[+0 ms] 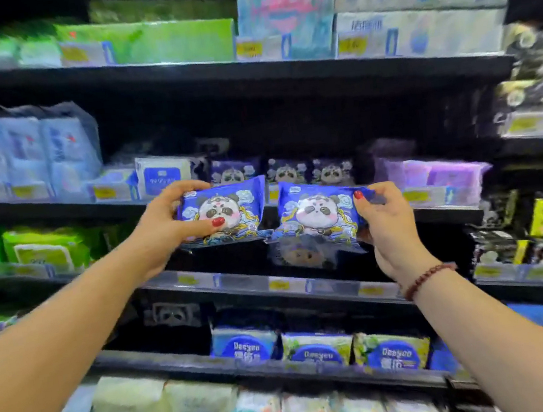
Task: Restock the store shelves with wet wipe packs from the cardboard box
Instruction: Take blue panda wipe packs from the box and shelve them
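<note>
place: shop | evidence: stocked black shelves [198,77], yellow price tags [249,49]

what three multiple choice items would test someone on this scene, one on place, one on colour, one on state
1. The bracelet is on
A. the left wrist
B. the right wrist
C. a shelf

2. The left pack and right pack are mostly
A. blue
B. green
C. pink

3. The left hand
A. hangs open
B. presses a price tag
C. grips the left pack

Answers:
1 B: the beads circle the wrist below the right hand.
2 A: both wrappers are blue around a white panda.
3 C: its thumb lies on the pack's front and its fingers curl over the top edge.
</note>
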The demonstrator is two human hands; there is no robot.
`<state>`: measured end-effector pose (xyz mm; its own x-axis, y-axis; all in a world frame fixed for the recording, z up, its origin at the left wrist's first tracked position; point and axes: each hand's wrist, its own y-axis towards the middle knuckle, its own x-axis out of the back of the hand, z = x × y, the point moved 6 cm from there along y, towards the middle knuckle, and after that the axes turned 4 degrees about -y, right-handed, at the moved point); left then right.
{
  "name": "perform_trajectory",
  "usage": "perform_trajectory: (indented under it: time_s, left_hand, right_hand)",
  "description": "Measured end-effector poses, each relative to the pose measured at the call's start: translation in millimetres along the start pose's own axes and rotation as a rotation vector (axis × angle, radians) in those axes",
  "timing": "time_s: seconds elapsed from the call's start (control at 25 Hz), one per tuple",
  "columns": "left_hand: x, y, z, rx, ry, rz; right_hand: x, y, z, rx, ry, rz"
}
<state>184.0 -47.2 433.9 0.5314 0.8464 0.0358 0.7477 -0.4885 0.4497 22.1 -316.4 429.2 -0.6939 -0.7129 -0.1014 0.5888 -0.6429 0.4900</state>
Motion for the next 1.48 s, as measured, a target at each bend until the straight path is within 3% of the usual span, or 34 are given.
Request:
perform_trajectory:
  time_s: [0.12, 0.36, 0.68, 0.88, 1.0, 1.12, 1.2, 1.28, 1.48]
  left_hand:
    - [-8, 20, -21, -0.033, 0.016, 0.061]
    - [-2, 64, -16, -0.074, 0.039, 0.018]
    - [21, 112, 15, -0.075, 0.02, -0.048]
    - [32, 123, 28, -0.086, 0.026, -0.067]
    - [34, 123, 31, -0.097, 0.016, -0.049]
    - [36, 124, 32, -0.097, 0.028, -0.026]
    - [36, 126, 33, -0.096, 0.018, -0.027]
    - [36, 127, 35, -0.095, 0.016, -0.033]
    - [35, 126, 36, -0.082, 0.026, -0.034]
  right_hand:
    - [1, 23, 25, 0.019, -0.022, -0.077]
    - [-20, 81, 40, 0.024, -0.074, -0.157]
    - [-62, 182, 8, 0.074, -0.356, -0.172]
    - [-92, 208, -20, 0.104, -0.649, -0.035]
    - [-87, 212, -32, -0.049, -0.828, 0.003]
    - [-83, 210, -41, -0.18, -0.75, 0.13]
    - [-94, 200, -41, -0.12, -0.808, 0.309]
    - [-104, 195, -43, 0.012, -1.114, 0.408]
    - [-121, 205, -45, 0.062, -1.302, 0.383]
